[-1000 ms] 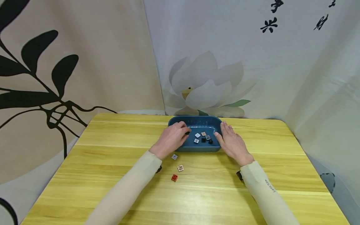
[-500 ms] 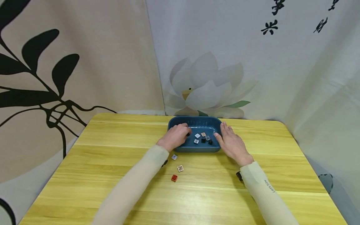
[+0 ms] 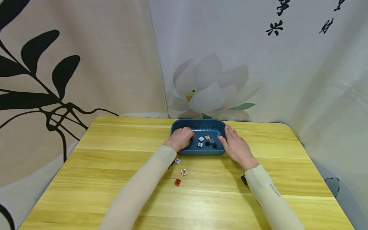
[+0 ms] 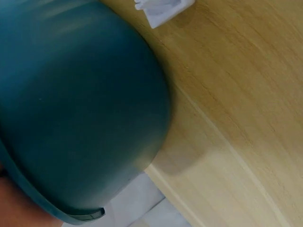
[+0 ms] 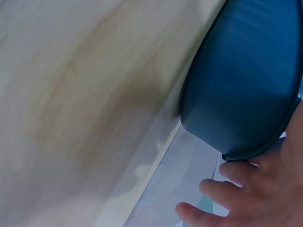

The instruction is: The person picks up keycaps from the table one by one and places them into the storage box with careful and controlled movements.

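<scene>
A blue rectangular tray stands at the table's far edge with several small square white, tan, grey and black pieces inside, among them a white piece and a black piece. My left hand reaches over the tray's left end, fingers curled down. A dark bit of a small black square piece shows at its fingertips, mostly hidden. On the tray's right rim rests my right hand, its fingers fairly straight and thumb inside the rim. Both wrist views show mainly the tray's outer wall.
In front of the tray, on the wooden table, lie a white piece, a pale piece with a dark centre and a red piece. Behind the table hangs a curtain printed with a flower.
My left forearm has swung rightward and my left hand has turned over the tray's left end; the black piece at its fingertips shows less now. My right hand has stayed on the rim.
</scene>
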A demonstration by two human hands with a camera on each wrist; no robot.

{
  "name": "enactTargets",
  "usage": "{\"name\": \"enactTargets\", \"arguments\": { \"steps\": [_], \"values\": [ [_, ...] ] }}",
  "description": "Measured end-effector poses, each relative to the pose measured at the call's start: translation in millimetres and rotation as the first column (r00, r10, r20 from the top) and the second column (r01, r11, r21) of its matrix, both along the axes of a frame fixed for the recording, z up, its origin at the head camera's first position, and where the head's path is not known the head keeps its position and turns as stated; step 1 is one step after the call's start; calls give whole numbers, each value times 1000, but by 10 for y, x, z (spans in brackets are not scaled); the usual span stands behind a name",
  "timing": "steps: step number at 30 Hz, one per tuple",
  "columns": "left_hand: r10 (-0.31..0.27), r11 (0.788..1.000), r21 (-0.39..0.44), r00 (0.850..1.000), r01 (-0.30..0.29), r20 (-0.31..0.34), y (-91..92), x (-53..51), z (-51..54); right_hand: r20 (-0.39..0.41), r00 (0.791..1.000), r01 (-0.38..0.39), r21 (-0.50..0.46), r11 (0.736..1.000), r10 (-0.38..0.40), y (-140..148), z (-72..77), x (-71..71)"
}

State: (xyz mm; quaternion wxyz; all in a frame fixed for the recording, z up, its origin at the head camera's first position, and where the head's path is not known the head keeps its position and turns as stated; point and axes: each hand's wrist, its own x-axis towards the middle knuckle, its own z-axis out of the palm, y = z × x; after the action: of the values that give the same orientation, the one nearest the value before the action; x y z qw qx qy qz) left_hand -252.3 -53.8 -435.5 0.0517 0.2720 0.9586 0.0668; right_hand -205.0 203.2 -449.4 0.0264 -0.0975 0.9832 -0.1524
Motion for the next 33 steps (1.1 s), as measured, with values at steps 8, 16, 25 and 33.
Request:
{"name": "enactTargets", "arguments": {
  "steps": [8, 16, 25, 33],
  "values": [
    [5, 999, -32, 1000, -5, 16, -30, -3, -28, 9, 1000, 1, 3, 1000, -1, -15, -7, -3],
    [-16, 999, -28, 998, 15, -57, -100, 42, 5, 11, 1000, -1, 6, 1000, 0, -6, 3, 5],
    [43, 997, 63, 997, -38, -69, -215, 170, 118, 16, 1000, -2, -1, 1000, 2, -2, 11, 6],
    [15, 988, 155, 993, 4, -121, -340, 313, 133, 10, 1000, -7, -3, 1000, 7, -1, 8, -4]
  ]
}}
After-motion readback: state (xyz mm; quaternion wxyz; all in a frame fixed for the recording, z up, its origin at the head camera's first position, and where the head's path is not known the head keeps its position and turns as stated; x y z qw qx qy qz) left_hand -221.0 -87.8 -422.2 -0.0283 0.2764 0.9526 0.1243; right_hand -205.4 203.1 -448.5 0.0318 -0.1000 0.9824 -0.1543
